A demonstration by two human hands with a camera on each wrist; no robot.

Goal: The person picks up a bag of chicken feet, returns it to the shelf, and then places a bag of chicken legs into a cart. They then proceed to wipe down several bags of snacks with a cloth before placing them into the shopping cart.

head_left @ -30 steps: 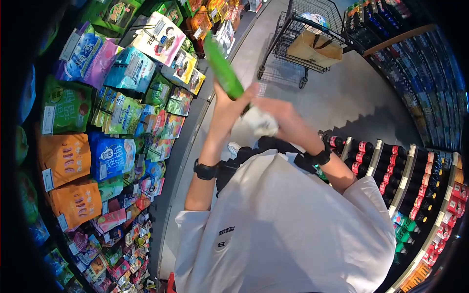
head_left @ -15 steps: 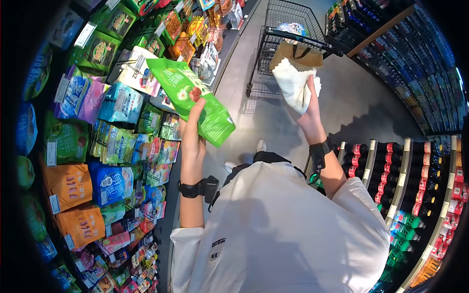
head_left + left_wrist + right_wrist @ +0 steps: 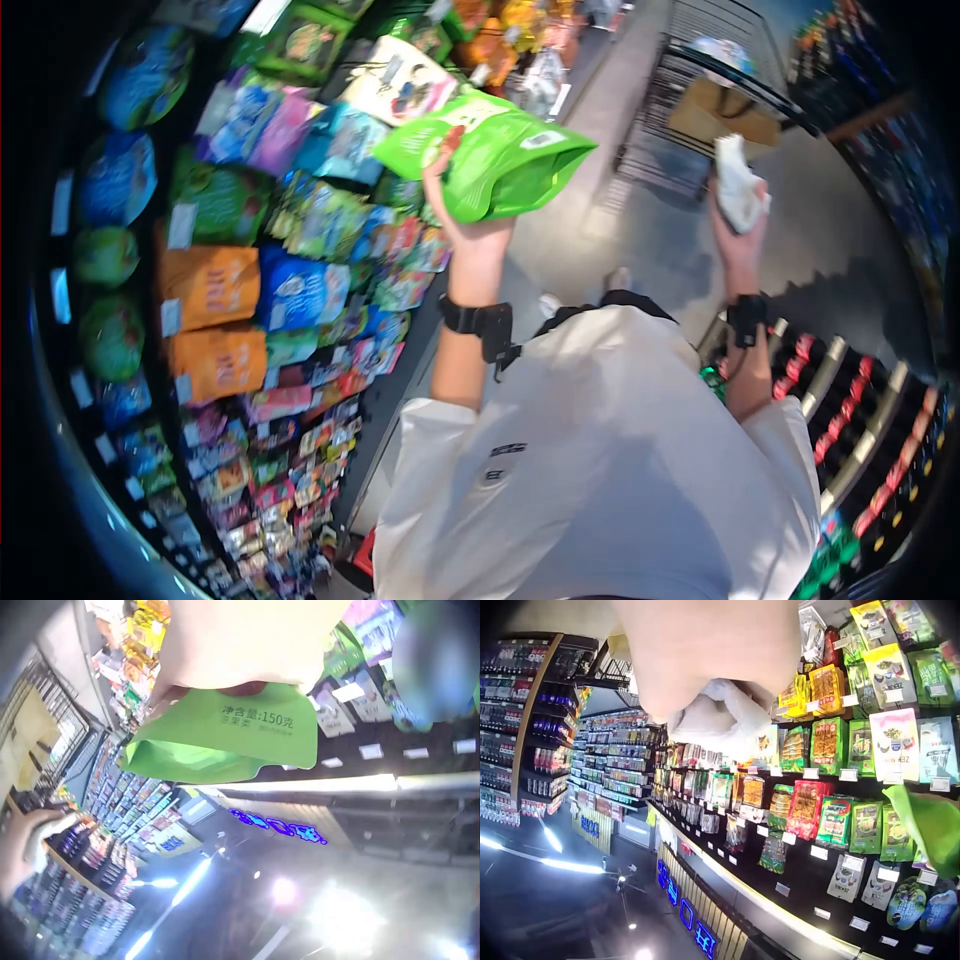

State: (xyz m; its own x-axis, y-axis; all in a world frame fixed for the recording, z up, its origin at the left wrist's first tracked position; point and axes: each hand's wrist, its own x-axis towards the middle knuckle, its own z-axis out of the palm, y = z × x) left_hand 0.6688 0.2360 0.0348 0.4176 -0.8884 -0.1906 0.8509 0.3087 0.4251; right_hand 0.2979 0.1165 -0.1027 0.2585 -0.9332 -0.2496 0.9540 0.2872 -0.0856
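Observation:
My left hand (image 3: 480, 245) grips a green snack bag (image 3: 485, 175), the thumb lying across its printed face. The bag is tilted, with one end facing toward me, beside the hanging snack shelves. In the left wrist view, printed lettering shows on the bag (image 3: 255, 724) below the hand (image 3: 240, 645). My right hand (image 3: 740, 250) holds a crumpled white cloth (image 3: 737, 185), well apart from the bag. The right wrist view shows the cloth (image 3: 724, 712) bunched under the fingers, most of which are hidden.
A wall of hanging snack bags (image 3: 300, 285) runs along the left. A black wire shopping cart (image 3: 690, 40) with a brown paper bag (image 3: 720, 115) stands ahead on the grey floor. Bottle racks (image 3: 850, 430) line the right side.
The hands were together at the bag and cloth, then parted. Since then the bag has turned its end toward me, and the cloth hand has moved off to the right. The head view has shifted.

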